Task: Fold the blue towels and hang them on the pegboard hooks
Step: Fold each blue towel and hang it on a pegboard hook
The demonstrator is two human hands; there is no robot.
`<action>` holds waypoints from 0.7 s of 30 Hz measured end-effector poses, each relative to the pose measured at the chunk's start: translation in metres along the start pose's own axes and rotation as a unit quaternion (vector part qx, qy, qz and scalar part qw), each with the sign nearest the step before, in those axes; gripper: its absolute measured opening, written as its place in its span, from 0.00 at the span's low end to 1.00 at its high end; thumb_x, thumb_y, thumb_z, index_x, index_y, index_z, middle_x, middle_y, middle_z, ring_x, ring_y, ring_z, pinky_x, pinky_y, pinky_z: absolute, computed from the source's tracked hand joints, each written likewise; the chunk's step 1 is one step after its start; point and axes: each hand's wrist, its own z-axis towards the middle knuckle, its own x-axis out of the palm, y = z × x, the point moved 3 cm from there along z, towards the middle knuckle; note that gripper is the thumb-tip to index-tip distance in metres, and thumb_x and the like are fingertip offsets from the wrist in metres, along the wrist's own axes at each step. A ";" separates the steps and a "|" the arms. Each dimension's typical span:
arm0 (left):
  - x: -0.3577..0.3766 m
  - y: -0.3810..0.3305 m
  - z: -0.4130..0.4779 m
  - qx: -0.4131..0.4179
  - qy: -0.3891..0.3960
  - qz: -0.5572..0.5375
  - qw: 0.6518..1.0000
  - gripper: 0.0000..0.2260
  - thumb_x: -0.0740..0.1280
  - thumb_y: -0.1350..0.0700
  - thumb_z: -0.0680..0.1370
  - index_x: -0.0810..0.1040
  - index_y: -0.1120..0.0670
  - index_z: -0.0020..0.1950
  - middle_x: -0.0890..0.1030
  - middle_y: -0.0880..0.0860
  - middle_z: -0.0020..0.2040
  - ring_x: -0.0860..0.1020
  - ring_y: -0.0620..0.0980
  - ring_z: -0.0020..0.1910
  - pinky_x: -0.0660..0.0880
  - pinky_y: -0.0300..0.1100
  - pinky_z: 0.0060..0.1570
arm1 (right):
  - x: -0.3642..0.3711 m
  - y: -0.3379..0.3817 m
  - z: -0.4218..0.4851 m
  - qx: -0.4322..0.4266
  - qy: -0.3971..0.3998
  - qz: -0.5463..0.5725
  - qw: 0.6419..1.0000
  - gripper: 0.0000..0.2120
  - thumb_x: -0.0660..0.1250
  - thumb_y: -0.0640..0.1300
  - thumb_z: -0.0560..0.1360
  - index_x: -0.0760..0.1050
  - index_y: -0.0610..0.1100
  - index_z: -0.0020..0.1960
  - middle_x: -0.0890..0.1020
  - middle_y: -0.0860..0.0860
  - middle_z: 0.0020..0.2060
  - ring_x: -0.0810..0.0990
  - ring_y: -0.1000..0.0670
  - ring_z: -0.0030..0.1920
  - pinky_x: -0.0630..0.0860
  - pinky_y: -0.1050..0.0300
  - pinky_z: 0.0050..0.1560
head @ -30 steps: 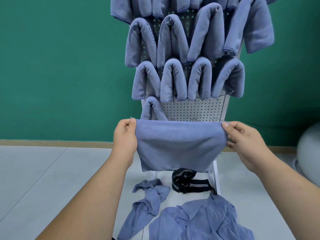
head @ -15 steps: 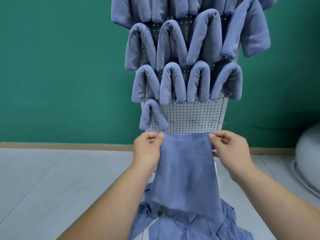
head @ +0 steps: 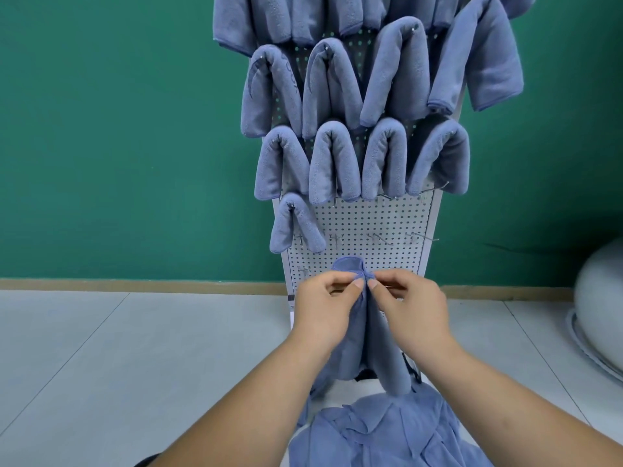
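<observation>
Held towel [head: 384, 362]: lower centre of frame, in front of the foot of the pegboard [head: 371, 220]. Both hands meet at its gathered top. Left hand [head: 322, 315] pinches the cloth with thumb and forefinger; right hand [head: 414, 311] does the same, fingertips nearly touching the left's. A small loop of cloth stands up above the pinch.

Hidden or unclear: my left wrist covers the towel's lower left part, and my hands cover the edges at the top. Something dark behind its lower end; cannot make it out.

Orientation: long axis vertical. Gathered end points up, two halves drape down side by side.

Below, a pile of loose towels [head: 387, 433] on the floor, cut off by the bottom edge. Above, folded hung towels [head: 333, 160] in rows; top row cut off by the frame. Wire hooks [head: 379, 238] show on the board just above my hands.
</observation>
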 end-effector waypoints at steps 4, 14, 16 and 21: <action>0.001 0.002 -0.002 -0.016 0.020 -0.005 1.000 0.04 0.76 0.60 0.78 0.88 0.51 0.49 0.89 0.47 0.46 0.87 0.44 0.48 0.81 0.41 0.56 | -0.001 0.001 -0.003 0.003 -0.003 0.015 1.000 0.07 0.76 0.44 0.78 0.84 0.57 0.47 0.86 0.65 0.41 0.83 0.66 0.43 0.75 0.75 0.45; 0.002 -0.005 -0.002 -0.055 0.070 0.005 0.996 0.11 0.66 0.59 0.83 0.89 0.51 0.51 0.88 0.49 0.48 0.85 0.46 0.50 0.81 0.47 0.54 | 0.001 0.001 -0.006 0.001 -0.001 -0.017 1.000 0.11 0.81 0.49 0.71 0.84 0.55 0.51 0.85 0.61 0.46 0.83 0.63 0.46 0.77 0.68 0.47; 0.000 -0.005 0.000 -0.044 0.096 0.012 0.994 0.11 0.65 0.61 0.84 0.87 0.53 0.55 0.89 0.49 0.49 0.86 0.47 0.52 0.81 0.40 0.48 | -0.002 -0.003 -0.001 0.007 0.001 -0.011 1.000 0.07 0.80 0.45 0.73 0.84 0.54 0.49 0.86 0.62 0.43 0.83 0.63 0.43 0.75 0.73 0.44; -0.022 0.014 0.017 -0.022 0.067 0.193 0.979 0.11 0.68 0.59 0.80 0.79 0.47 0.61 0.86 0.48 0.42 0.84 0.50 0.43 0.80 0.45 0.47 | -0.010 -0.011 0.012 0.012 -0.006 0.001 1.000 0.07 0.76 0.43 0.77 0.84 0.55 0.45 0.86 0.65 0.40 0.84 0.61 0.41 0.79 0.62 0.48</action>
